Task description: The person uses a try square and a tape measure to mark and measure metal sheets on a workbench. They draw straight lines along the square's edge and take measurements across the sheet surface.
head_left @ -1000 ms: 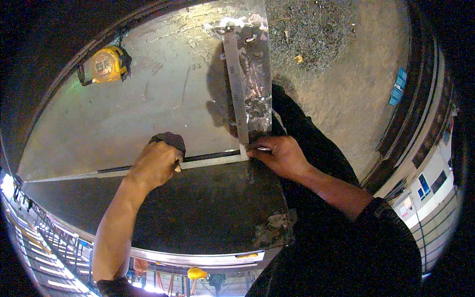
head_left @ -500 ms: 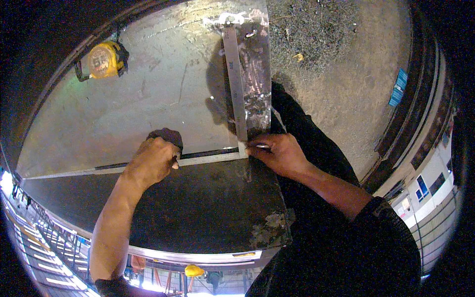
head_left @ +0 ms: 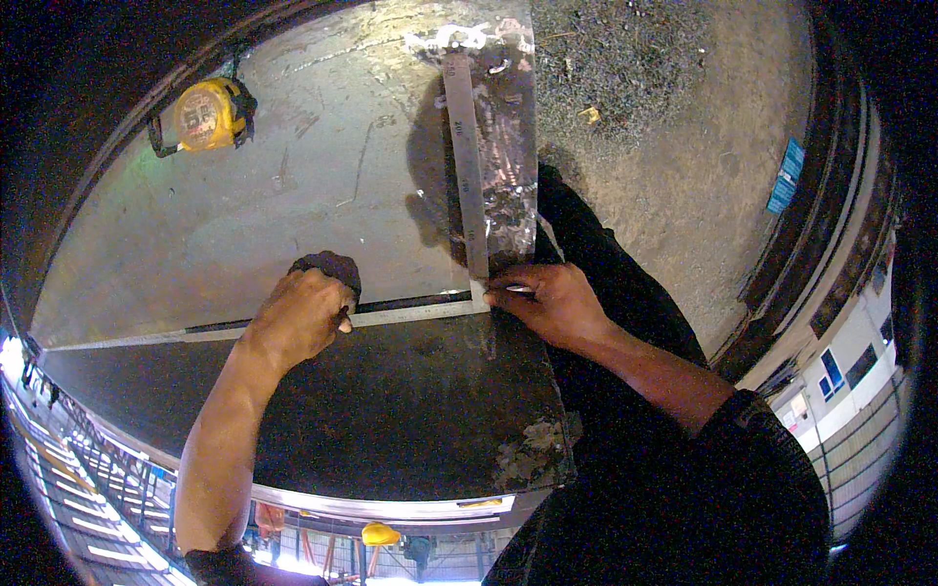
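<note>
Seen from the head, a metal square (head_left: 469, 176) lies on a steel plate (head_left: 264, 210), one arm pointing away, the other running left along the border with a darker steel face (head_left: 420, 400). The right hand (head_left: 557, 301) has thumb and forefinger pinching the square's corner. The left hand (head_left: 305, 311) is curled over the long arm, hiding part of it — whether its fingers grip the square, I cannot tell. A yellow tape measure (head_left: 203, 115) sits well apart at the plate's far left, out of the square's way. Beyond the plate's right edge — dark shavings (head_left: 625, 68) and a yellow scrap (head_left: 588, 115) on the floor (head_left: 674, 215), with a blue packet (head_left: 786, 176) farther right. A yellow rounded object (head_left: 380, 533) shows at the lower edge.
</note>
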Tool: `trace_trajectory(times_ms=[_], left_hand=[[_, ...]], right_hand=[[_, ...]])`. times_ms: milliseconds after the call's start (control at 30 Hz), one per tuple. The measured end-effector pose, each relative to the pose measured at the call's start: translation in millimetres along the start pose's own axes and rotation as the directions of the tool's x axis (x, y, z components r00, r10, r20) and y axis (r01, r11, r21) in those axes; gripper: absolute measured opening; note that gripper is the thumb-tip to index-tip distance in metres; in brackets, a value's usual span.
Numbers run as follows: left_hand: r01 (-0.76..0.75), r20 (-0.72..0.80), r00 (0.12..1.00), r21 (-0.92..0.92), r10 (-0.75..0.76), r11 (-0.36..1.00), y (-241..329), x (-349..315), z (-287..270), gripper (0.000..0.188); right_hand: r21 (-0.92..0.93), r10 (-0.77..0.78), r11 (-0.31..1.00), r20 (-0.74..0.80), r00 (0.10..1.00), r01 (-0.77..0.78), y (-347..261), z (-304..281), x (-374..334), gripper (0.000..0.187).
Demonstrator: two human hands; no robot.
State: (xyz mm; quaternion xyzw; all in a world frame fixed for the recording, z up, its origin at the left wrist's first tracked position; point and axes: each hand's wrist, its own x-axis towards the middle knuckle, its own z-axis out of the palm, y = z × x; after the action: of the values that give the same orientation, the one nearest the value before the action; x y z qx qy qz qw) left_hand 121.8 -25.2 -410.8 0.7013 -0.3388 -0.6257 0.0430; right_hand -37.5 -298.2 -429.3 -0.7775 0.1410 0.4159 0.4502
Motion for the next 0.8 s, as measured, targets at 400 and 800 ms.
trace_trajectory(times_ms=[400, 800], left_hand=[[-0.077, -0.107, 0.991, 0.047, 0.081, 0.996, -3, 0, 5, 0.008], [-0.034, -0.031, 0.999, 0.065, 0.036, 0.997, -10, 4, 13, 0.014]], right_hand=[[0.005, -0.051, 0.999, -0.022, 0.998, 0.051, -6, -3, -1, 0.020], [-0.022, -0.100, 0.995, -0.082, 0.992, 0.098, -4, -31, -27, 0.023]])
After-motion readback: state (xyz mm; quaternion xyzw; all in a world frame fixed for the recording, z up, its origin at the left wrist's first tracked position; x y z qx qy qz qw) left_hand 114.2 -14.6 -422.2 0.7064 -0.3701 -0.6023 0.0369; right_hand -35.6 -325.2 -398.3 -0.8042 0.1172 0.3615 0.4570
